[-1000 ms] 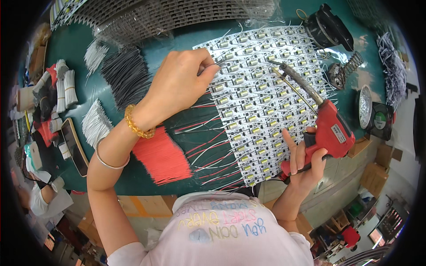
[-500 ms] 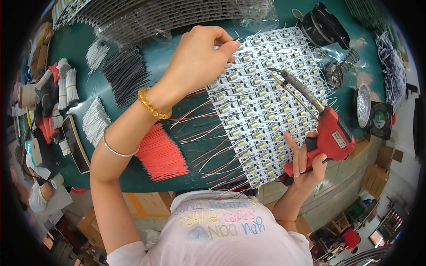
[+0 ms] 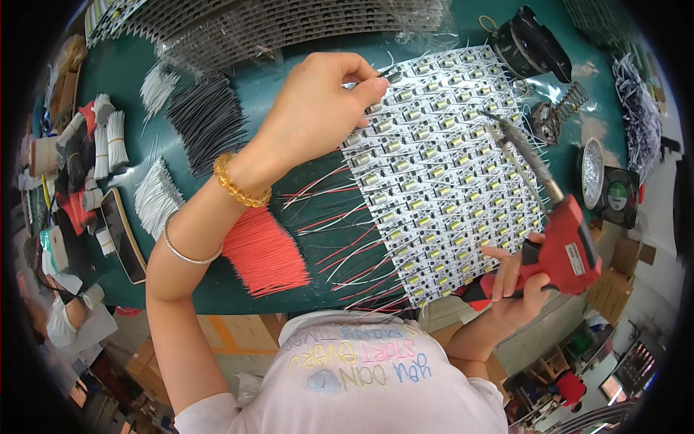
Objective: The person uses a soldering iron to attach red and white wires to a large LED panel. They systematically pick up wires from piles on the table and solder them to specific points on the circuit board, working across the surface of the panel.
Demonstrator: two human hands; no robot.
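Note:
A white panel of small circuit boards (image 3: 439,189) with yellow-topped parts lies on the table, thin wires joined along it. At its far left corner my left hand (image 3: 325,101) is closed in a pinch. A short dark wire (image 3: 391,74) shows at the fingertips, its other end hidden. My right hand (image 3: 517,289) grips a red soldering gun (image 3: 575,253) by its handle, near the panel's right edge. The gun's metal tip points away from me and hovers over the panel's right part, apparently clear of the boards.
Bundles of black wires (image 3: 206,123), white wires (image 3: 157,199) and red wires (image 3: 264,253) lie to the left, near a phone (image 3: 123,235). Stacked panels (image 3: 303,29) stand at the back. A coiled-spring stand (image 3: 570,101), a metal dish (image 3: 591,173) and a black container (image 3: 528,43) sit right.
The soldering gun has moved right, its tip drawn away from the panel's middle. My left hand has shifted slightly nearer me, still pinching, and the panel has moved slightly right.

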